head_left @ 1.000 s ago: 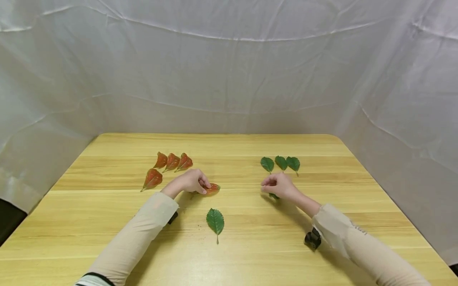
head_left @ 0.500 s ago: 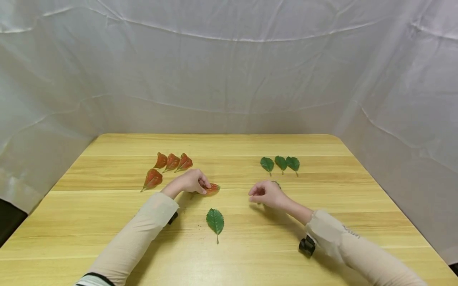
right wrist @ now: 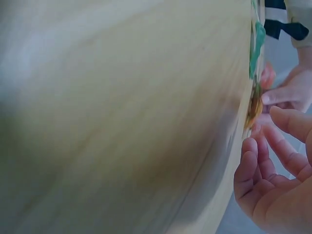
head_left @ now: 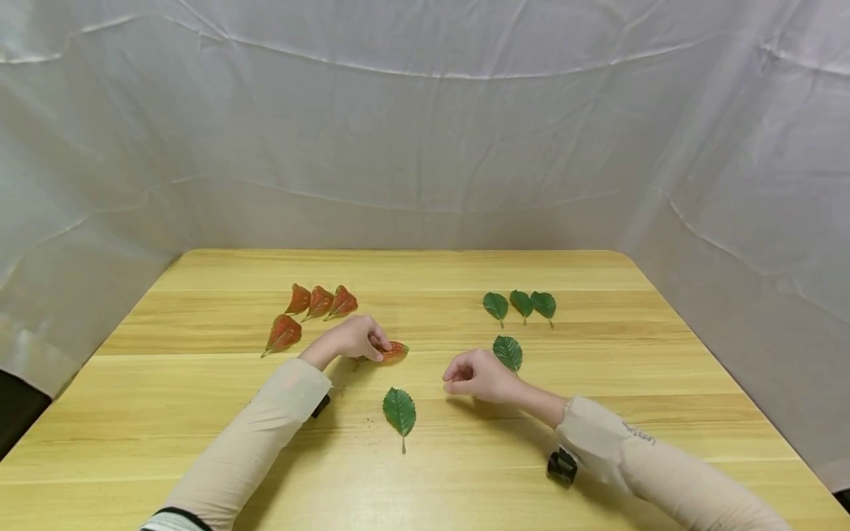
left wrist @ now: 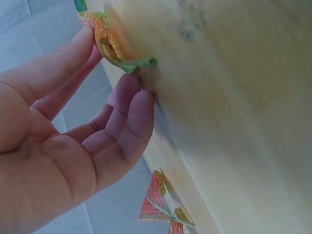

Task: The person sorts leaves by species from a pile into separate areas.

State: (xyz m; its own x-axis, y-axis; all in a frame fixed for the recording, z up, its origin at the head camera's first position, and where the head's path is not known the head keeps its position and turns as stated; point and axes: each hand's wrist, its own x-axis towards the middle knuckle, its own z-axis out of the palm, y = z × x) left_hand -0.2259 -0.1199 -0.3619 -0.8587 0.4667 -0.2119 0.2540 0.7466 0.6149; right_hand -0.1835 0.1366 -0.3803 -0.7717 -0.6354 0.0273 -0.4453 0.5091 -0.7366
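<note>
My left hand (head_left: 358, 337) pinches a red leaf (head_left: 397, 351) on the table, left of the middle. In the left wrist view thumb and forefinger meet at the edge of this leaf (left wrist: 103, 34), and its green stem points out over the wood. Empty, with fingers loosely bent, my right hand (head_left: 481, 376) hovers low over the table. Just behind it lies a green leaf (head_left: 508, 352), its lower end hidden by the hand. Between the two hands, nearer to me, another green leaf (head_left: 399, 411) lies with its stem toward me.
Several red leaves (head_left: 321, 301) lie at the back left, one of them (head_left: 283, 332) in front of the others. A row of three green leaves (head_left: 522, 302) is at the back right. Pale cloth (head_left: 425, 147) hangs behind the wooden table (head_left: 232, 428).
My right hand has let go of the green leaf at the right and moved left and toward me, uncovering that leaf. The left hand has stayed on the red leaf.
</note>
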